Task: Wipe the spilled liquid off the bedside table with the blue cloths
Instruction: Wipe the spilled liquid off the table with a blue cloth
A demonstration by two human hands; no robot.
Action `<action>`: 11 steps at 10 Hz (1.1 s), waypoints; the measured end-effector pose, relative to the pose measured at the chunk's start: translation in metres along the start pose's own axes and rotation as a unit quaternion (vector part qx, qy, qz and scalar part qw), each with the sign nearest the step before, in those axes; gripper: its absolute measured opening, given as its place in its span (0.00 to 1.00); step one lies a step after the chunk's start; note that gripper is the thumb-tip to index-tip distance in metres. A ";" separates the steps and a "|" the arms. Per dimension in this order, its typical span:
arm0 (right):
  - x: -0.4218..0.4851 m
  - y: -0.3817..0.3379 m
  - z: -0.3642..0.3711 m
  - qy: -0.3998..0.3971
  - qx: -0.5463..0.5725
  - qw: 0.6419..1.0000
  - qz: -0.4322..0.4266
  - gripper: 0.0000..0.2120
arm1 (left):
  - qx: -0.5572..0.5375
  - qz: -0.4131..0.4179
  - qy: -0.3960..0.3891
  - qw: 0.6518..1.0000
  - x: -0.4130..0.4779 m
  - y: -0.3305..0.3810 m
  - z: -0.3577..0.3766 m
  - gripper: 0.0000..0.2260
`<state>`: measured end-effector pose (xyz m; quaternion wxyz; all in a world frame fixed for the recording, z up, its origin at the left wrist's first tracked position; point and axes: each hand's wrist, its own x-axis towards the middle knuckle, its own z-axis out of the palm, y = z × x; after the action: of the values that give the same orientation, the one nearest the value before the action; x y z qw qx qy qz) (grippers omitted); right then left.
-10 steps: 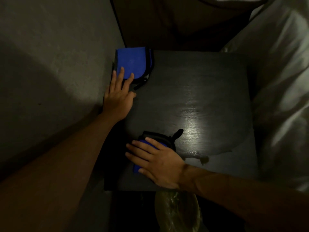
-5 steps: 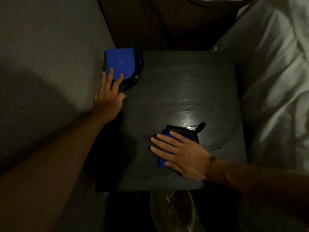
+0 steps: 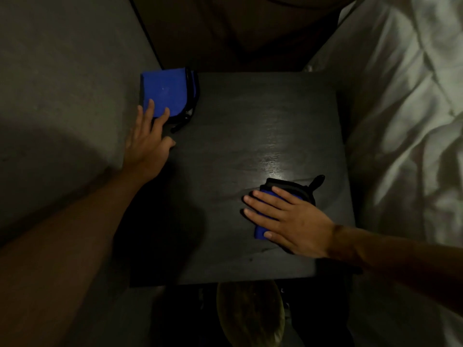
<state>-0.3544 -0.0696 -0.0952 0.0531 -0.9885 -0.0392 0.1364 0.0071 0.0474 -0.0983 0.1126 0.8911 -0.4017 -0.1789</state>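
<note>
A dark wooden bedside table (image 3: 240,116) fills the middle of the view. A folded blue cloth with black trim (image 3: 166,92) lies on its far left corner. My left hand (image 3: 149,144) lies flat at the table's left edge, fingertips resting on that cloth's near side. A second folded blue cloth (image 3: 261,230) lies near the front right of the table, mostly hidden under my right hand (image 3: 288,220), which presses down on it with fingers spread. A wet sheen (image 3: 273,164) glints just beyond this cloth.
A grey wall (image 3: 62,96) runs along the left. White bedding (image 3: 406,126) rises on the right, close to the table's edge. A round, dim object (image 3: 250,314) sits below the table's front edge. Dark headboard space lies behind the table.
My right hand has slid its blue cloth to the right across the table's front part. My left hand has stayed on the far-left cloth.
</note>
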 end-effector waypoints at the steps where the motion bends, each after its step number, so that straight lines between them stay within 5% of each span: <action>1: -0.006 0.003 0.001 0.003 -0.004 1.000 0.011 0.28 | 0.064 0.059 -0.001 0.996 0.000 -0.008 0.000 0.24; 2: -0.014 0.007 0.002 0.006 -0.005 1.000 0.027 0.28 | 0.128 0.074 -0.038 0.988 0.001 -0.007 0.001 0.22; 5: -0.028 0.010 0.005 0.009 0.018 0.997 0.073 0.28 | 0.021 -0.029 -0.028 0.999 0.002 0.006 -0.003 0.33; 9: -0.053 0.006 0.009 -0.001 0.040 0.983 0.180 0.29 | 0.040 -0.022 -0.027 0.999 0.003 0.004 -0.001 0.33; 11: -0.062 0.000 0.004 0.022 0.138 0.963 0.232 0.28 | 0.022 -0.032 -0.016 0.999 0.002 0.007 0.000 0.32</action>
<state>-0.4149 -0.0746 -0.0824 0.1563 -0.9564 0.2112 0.1275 0.0039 0.0413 -0.0963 0.0806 0.9025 -0.3789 -0.1880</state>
